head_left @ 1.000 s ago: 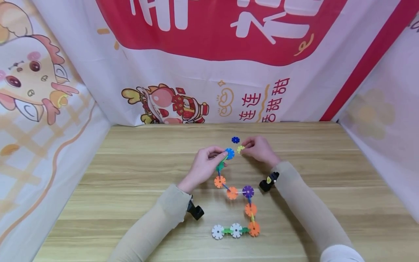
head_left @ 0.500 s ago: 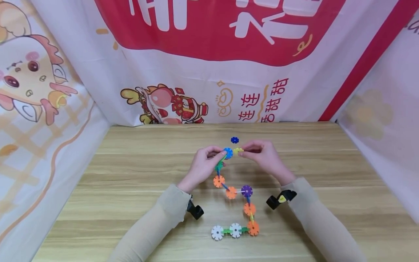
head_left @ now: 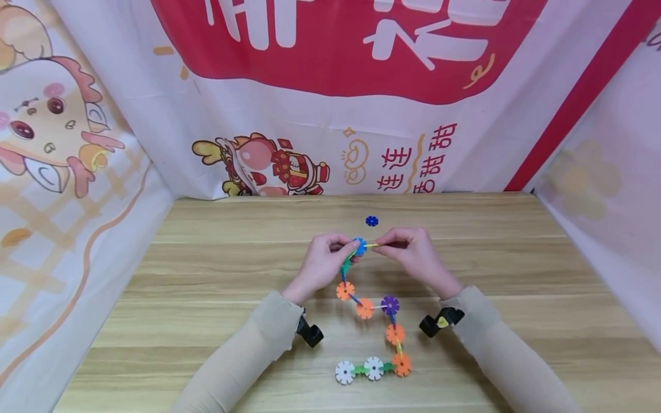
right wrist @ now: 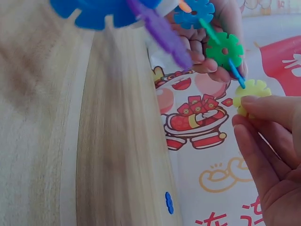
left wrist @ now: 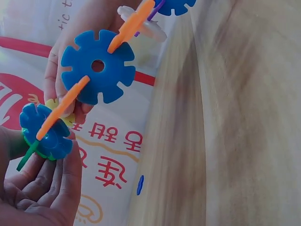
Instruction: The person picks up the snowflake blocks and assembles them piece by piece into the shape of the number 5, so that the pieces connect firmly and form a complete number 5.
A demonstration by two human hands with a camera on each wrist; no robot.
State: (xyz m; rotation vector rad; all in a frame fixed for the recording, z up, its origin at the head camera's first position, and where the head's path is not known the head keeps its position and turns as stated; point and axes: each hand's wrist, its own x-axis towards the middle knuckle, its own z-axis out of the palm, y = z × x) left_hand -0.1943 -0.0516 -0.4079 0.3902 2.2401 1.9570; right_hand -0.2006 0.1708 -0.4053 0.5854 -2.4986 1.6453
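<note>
My left hand (head_left: 326,265) pinches the upper end of a linked chain of notched plastic discs, by a light blue disc (head_left: 360,247) and a green disc (right wrist: 225,51). Between thumb and fingers, my right hand (head_left: 413,253) pinches a yellow disc (right wrist: 256,89). The yellow disc meets the light blue one edge to edge, turned across it. Below my hands the chain zigzags through orange discs (head_left: 345,291) and a purple disc (head_left: 390,305). It ends in a row with two white discs (head_left: 345,373) joined by green ones.
A loose dark blue disc (head_left: 372,221) lies on the wooden table (head_left: 217,275) beyond my hands. Printed cloth (head_left: 289,103) hangs behind the table and at both sides. A black wrist camera (head_left: 310,332) is strapped on each arm.
My right hand has brought the yellow disc leftward to the light blue disc and turned it edge-on. My left hand has stayed almost in place, still pinching the chain.
</note>
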